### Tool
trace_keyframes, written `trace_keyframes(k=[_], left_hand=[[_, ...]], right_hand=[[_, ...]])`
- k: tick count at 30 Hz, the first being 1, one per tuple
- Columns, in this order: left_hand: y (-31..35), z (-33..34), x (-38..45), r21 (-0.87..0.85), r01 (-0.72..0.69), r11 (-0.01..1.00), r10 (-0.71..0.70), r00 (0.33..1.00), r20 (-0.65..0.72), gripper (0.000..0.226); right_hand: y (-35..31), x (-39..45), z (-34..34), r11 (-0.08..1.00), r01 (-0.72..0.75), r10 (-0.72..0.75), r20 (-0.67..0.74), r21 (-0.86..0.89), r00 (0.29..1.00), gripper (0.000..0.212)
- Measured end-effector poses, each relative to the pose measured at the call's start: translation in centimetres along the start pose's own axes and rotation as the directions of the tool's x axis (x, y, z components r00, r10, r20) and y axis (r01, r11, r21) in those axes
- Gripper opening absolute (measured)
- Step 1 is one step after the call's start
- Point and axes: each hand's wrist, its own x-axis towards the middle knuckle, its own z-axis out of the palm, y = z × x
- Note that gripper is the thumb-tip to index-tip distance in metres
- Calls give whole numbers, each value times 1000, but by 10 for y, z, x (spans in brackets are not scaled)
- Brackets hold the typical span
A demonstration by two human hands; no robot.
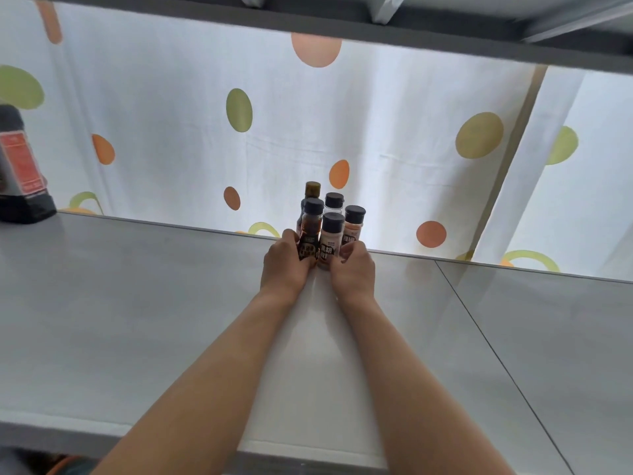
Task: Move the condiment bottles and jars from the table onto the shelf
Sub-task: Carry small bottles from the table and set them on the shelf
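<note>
Both hands [318,269] around bottles [325,224] (fingers curled)

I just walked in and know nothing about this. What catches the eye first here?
A tight cluster of small dark-capped condiment bottles stands at the back edge of the grey shelf, with the left hand and right hand cupped around it. Behind hangs a white curtain with orange and green dots; a large dark bottle stands far left.

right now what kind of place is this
Probably a home kitchen or pantry storage rack. Both hands cluster small spice bottles on a grey shelf, another shelf board sits above, and a polka-dot curtain hangs behind.
</note>
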Motion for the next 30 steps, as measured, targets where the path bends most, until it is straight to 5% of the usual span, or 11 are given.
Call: trace_keyframes(k=[20, 27, 30], left_hand=[[-2, 3, -2, 11, 48, 999, -48, 999, -7, 40], [0, -6, -11, 282, 106, 954, -122, 992, 42, 69], [7, -21, -25, 440, 108, 892, -185, 973, 135, 70]], right_hand=[[5, 2, 0, 999, -3, 3, 5, -34, 1000, 12], [-4, -7, -9, 986, 46, -38, 50, -162, 998, 18], [-14, -27, -24, 953, 97, -49, 171, -287, 984, 34]])
